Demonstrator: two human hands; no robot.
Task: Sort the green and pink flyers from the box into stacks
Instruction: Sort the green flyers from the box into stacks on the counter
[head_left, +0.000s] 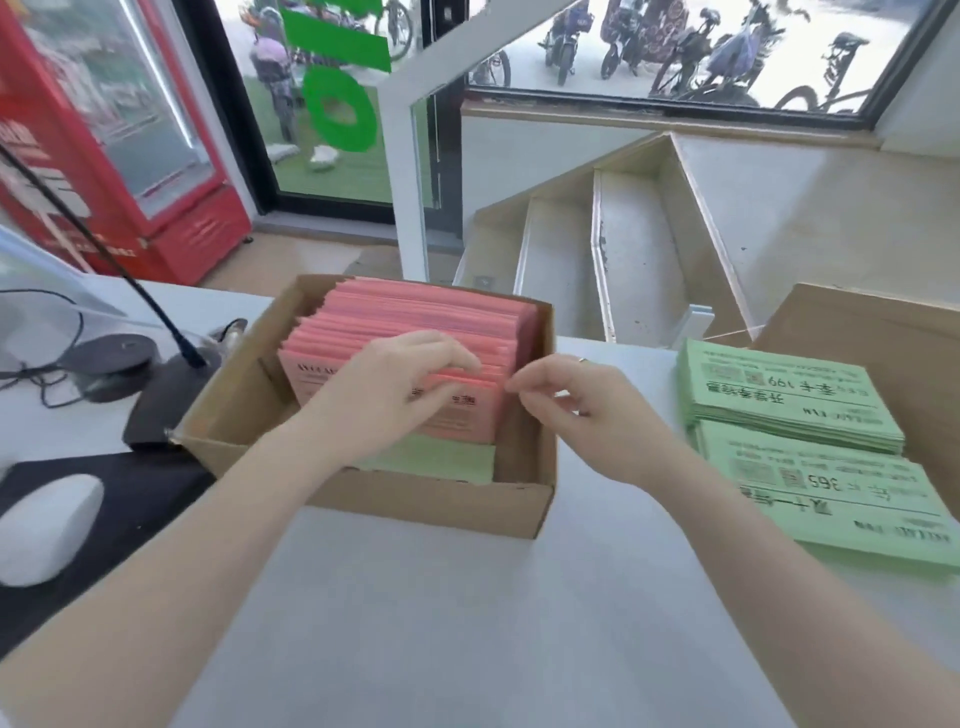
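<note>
A cardboard box stands on the white counter in front of me. Inside it, a thick batch of pink flyers stands on edge, leaning back. Green flyers lie flat on the box floor near its front wall. My left hand reaches into the box, its fingers curled over the top edges of the frontmost pink flyers. At the right edge of those flyers, my right hand pinches their corner with thumb and forefinger. Two stacks of green flyers lie on the counter to the right.
A second cardboard box sits at the far right behind the green stacks. On the left are a white mouse on a black mat, a microphone base and cables. Stairs drop away beyond the counter.
</note>
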